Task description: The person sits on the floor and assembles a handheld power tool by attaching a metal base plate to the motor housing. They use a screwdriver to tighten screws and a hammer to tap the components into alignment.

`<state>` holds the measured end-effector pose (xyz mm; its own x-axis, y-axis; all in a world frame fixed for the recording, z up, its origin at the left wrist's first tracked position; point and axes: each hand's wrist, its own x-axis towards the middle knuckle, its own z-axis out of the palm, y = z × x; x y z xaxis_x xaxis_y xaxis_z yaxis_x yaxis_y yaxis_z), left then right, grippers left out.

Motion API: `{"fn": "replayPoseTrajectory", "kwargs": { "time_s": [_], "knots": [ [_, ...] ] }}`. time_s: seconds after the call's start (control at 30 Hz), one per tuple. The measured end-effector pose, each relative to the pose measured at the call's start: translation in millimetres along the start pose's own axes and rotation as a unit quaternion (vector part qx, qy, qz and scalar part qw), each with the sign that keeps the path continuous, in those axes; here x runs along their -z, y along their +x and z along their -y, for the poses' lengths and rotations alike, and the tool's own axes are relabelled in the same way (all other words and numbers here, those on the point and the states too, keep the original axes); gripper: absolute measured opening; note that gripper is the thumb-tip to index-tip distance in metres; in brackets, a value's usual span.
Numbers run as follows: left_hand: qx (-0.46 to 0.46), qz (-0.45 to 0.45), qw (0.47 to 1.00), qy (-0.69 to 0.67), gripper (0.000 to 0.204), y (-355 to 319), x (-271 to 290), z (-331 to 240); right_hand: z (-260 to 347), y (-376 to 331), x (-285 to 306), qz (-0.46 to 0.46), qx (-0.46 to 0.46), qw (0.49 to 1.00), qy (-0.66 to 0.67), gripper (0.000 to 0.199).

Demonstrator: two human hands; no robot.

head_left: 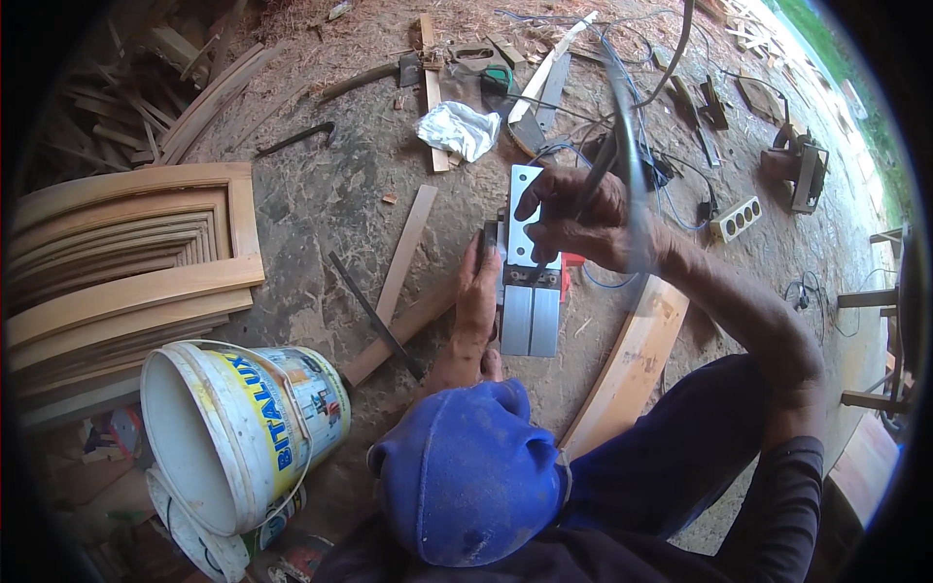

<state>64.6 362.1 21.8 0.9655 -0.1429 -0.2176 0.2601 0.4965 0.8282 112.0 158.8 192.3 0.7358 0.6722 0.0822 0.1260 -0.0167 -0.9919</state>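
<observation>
An electric hand planer [530, 324] lies with its silver metal sole facing up, in front of my blue-trousered bent knee [466, 476]. Across the middle of the sole runs the dark cutter slot [533, 279] with bolt heads showing. My left hand [474, 303] is closed along the planer's left side, fingers against its dark edge. Over the front plate, my right hand [588, 216] pinches a thin dark tool [603, 167] that slants down toward the slot. The tool's exact kind and its tip are hard to make out. A blurred thin streak crosses in front of that wrist.
Carved wooden panels [194, 272] are stacked at left, behind a white bucket [233, 437] on its side. Boards [632, 364] and a flat dark bar [374, 316] lie nearby. A handsaw [533, 131], white cloth [459, 131], power strip [736, 220] and loose cables are farther off.
</observation>
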Motion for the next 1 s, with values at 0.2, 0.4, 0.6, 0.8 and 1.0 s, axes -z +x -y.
{"fn": "replayPoseTrajectory", "kwargs": {
  "time_s": [0.2, 0.4, 0.6, 0.8, 1.0],
  "knots": [
    [-0.004, 0.004, 1.0, -0.003, 0.046, -6, -16, -15, 22, -2, 8, 0.051, 0.011, 0.992, -0.11, 0.035],
    [-0.012, -0.022, 1.0, 0.006, 0.046, 0, -13, -9, 31, -6, 15, 0.079, 0.052, 0.973, -0.21, 0.029],
    [-0.001, -0.031, 0.999, 0.042, 0.046, -4, -14, -17, 22, -5, 8, 0.026, 0.013, 0.989, -0.148, 0.021],
    [-0.009, 0.015, 1.0, 0.001, 0.044, 13, 14, 14, 35, -2, 7, 0.033, 0.036, 0.98, -0.191, 0.02],
    [0.01, 0.02, 1.0, 0.004, 0.045, 1, -8, -5, 13, -3, 5, -0.083, 0.048, 0.909, -0.406, 0.025]
  ]
}}
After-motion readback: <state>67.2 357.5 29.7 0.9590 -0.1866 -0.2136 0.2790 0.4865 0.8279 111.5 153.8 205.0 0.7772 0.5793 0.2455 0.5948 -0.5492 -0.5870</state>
